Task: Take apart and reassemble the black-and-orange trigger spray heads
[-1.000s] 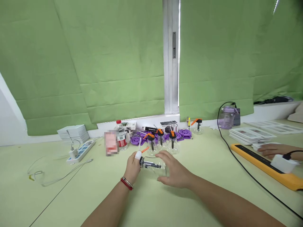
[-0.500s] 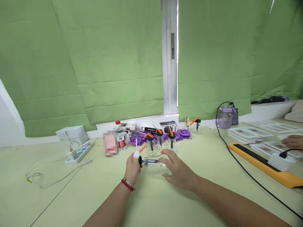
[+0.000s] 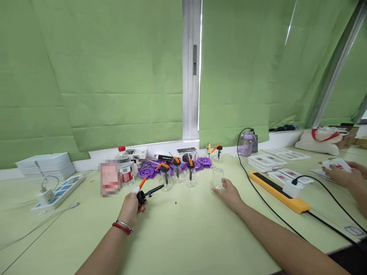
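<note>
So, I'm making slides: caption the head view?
Left hand holding black, orange-levered bottle top; right hand touching clear, rounded bottle.

Jar [image 3: 218,175], right of centre: clear, smooth and glossy; we cannot tell glass from plastic.
Dispenser top [image 3: 140,197], lower left of centre: we see smooth plastic, softly shiny on its black portion.
Bangle [image 3: 124,224], lower left: polished, metallic-looking.
Tabletop [image 3: 183,240], lower frame: smooth, with a faint sheen.
Blinds [image 3: 120,65], upper frame: matt, creased, cloth-like.
Window frame [image 3: 188,84], upper centre: smooth metal, as we read it, dully reflective.
Purple parts [image 3: 204,162], centre: plastic in appearance.
Yellow power strip [image 3: 295,202], right: smooth plastic.
Tote bag [image 3: 317,142], far right: soft, matt cloth.
</note>
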Motion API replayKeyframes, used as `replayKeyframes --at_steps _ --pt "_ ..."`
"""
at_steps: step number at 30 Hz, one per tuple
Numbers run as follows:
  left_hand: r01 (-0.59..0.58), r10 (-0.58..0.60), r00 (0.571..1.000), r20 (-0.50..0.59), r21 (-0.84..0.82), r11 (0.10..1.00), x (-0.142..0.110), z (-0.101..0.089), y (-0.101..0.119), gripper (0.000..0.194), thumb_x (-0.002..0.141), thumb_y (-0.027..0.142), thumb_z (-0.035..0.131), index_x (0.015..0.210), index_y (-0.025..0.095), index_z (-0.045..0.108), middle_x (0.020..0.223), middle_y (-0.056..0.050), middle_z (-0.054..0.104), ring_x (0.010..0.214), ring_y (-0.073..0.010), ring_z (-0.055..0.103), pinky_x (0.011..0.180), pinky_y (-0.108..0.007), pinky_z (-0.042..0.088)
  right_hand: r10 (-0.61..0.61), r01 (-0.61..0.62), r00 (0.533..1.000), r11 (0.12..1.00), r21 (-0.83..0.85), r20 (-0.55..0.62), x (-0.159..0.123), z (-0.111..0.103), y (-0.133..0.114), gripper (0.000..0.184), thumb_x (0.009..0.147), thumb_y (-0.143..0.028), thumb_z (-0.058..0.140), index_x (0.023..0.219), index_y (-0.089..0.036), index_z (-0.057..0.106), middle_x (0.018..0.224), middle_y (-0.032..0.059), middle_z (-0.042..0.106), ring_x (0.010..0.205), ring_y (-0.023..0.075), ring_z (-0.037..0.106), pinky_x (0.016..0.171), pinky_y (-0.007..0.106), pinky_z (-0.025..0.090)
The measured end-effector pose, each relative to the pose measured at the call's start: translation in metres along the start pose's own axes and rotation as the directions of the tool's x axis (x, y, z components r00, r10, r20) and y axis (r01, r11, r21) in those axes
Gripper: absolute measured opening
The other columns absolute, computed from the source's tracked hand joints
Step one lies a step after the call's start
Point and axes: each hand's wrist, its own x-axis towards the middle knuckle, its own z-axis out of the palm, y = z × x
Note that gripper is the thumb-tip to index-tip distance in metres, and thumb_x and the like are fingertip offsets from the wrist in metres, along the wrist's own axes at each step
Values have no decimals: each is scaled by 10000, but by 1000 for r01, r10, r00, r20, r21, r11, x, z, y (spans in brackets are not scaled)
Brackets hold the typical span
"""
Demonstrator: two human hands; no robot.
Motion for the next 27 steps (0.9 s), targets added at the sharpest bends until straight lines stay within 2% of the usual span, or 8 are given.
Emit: replayKeyframes --at_steps 10,15,17,20,22,24,26,27 --pt "20 -40 995 94 202 979 -8 3 6 258 770 441 434 694 196 410 451 4 549 262 -101 398 310 -224 313 -42 41 999 991 -125 -2 1 0 6 722 601 -432 666 1212 -135 419 1206 159 532 1097 289 529 898 382 421" --pt "18 -52 993 110 291 957 -14 5 13 288 799 466 385 678 205 395 426 14 544 243 -100 401 305 -203 259 -150 82 968 946 -313 -200 -6 -5 -6 1042 530 -501 723 1354 -101 227 1367 242 339 1256 386 337 994 527 306" --pt "16 -54 992 115 306 952 -18 8 16 277 801 456 386 684 205 396 415 20 539 234 -102 399 304 -201 245 -396 265 879 870 -416 -267 -20 -3 -26 1069 566 -502 720 1384 -101 162 1435 248 208 1326 395 184 1031 573 212" --pt "10 -63 985 158 317 948 -25 12 19 291 800 468 389 685 201 401 408 12 542 232 -109 407 307 -198 223 -791 706 611 524 -476 36 -52 10 -64 795 726 -406 642 1375 -163 251 1450 182 242 1352 360 130 1053 585 151" --pt "6 -76 973 216 310 951 -31 16 19 320 791 497 398 685 196 409 417 0 552 238 -111 414 311 -200 219 -869 889 388 265 -374 306 -72 28 -88 568 800 -272 572 1327 -239 364 1410 117 358 1342 323 198 1056 568 175" --pt "3 -88 959 269 300 954 -36 20 19 345 782 524 408 700 189 425 429 -6 557 245 -112 418 313 -201 215 -871 958 219 106 -267 439 -85 50 -106 456 839 -147 478 1282 -250 434 1331 99 465 1280 281 333 1043 525 243" --pt "5 -98 950 298 300 954 -41 23 18 366 780 543 405 728 182 440 431 -4 549 253 -119 420 315 -207 222 -876 978 132 38 -206 464 -90 70 -120 405 860 -82 387 1243 -180 478 1150 129 591 1082 241 514 947 460 372" --pt "-1 -94 949 300 301 954 -43 23 19 381 785 553 390 743 178 448 435 -4 545 264 -126 426 319 -214 238 -884 981 130 48 -189 448 -90 76 -126 382 865 -69 360 1210 -147 504 1045 135 628 970 227 558 874 426 420"
